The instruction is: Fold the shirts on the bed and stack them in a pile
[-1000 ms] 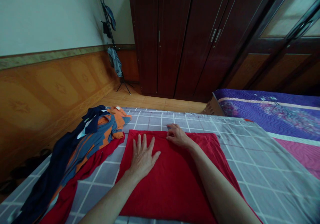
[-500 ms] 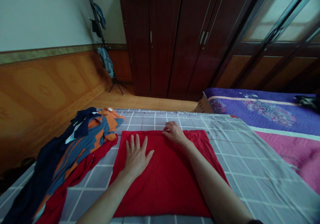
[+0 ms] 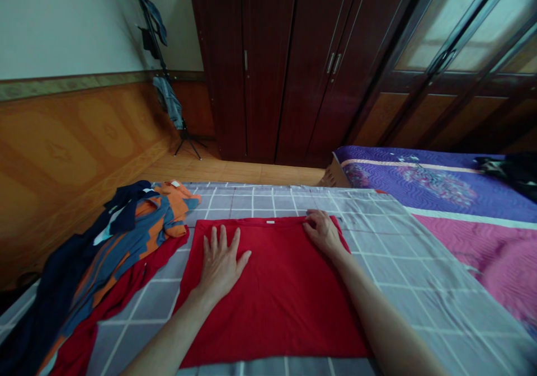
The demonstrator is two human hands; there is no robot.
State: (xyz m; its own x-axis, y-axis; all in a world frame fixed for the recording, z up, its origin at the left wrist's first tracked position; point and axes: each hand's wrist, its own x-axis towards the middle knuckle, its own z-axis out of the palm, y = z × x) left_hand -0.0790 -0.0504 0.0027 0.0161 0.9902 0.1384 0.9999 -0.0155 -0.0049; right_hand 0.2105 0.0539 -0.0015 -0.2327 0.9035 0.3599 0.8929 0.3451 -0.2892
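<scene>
Cloth [image 3: 272, 292] lies flat beneath the left hand [image 3: 221, 264], which is spread and grips nothing; the right hand [image 3: 325, 233] curls at the far edge (whether pinching, I cannot tell). It looks light, soft, limp, likely best taken by the far corners.

No words, numbers or brands can be read. A small white label [image 3: 271, 222] shows on the far edge of the red garment [image 3: 272, 286], near its middle, and another pale label [image 3: 175, 184] on the orange and blue shirt [image 3: 156, 231]; both are too small to read.
</scene>
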